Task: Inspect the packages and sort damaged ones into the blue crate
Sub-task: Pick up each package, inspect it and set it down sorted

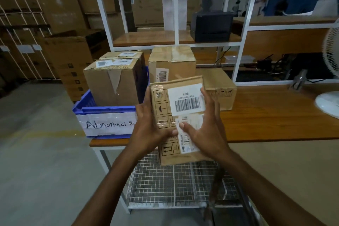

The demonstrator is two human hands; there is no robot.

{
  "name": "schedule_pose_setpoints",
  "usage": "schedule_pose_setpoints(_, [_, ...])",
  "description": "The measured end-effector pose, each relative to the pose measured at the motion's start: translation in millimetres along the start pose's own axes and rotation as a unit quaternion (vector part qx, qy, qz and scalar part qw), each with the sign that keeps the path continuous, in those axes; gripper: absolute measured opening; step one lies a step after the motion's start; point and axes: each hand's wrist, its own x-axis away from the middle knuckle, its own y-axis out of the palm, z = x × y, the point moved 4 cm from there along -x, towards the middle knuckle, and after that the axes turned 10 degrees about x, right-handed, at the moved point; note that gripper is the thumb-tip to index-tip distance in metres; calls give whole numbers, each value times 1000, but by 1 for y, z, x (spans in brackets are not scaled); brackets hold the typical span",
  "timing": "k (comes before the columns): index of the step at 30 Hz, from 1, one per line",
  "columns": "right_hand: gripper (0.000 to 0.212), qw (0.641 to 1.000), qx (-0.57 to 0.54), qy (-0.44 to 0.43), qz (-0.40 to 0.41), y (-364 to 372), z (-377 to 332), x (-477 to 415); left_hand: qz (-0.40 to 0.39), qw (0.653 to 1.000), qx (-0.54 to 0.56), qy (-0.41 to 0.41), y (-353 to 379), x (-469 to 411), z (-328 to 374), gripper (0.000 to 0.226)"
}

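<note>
Head view: left hand [149, 124] and right hand [206, 130] clasp a taped, barcode-labelled brown cardboard package [162, 110].

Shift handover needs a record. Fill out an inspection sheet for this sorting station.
Surface: wooden table.
Job's things: package held before the table; blue crate labelled Abnormal holds front box, tape peeling, and rear box; tall box and low box stand on the table.
Clutter: white fan at right.
Grippers: left hand and right hand grip the package's sides.
Cables: black cables behind the table.
Surroundings: black printer on shelf; cartons stacked at left.
</note>
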Motion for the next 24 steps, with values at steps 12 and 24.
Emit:
schedule_pose_setpoints(12, [106, 978, 168, -23, -125, -6, 37, 37, -85, 978, -188, -10, 8, 23, -20, 84])
schedule_pose_setpoints(24, [61, 929, 271, -120, -223, 23, 14, 30, -129, 949, -287, -14, 36, 19, -33, 69])
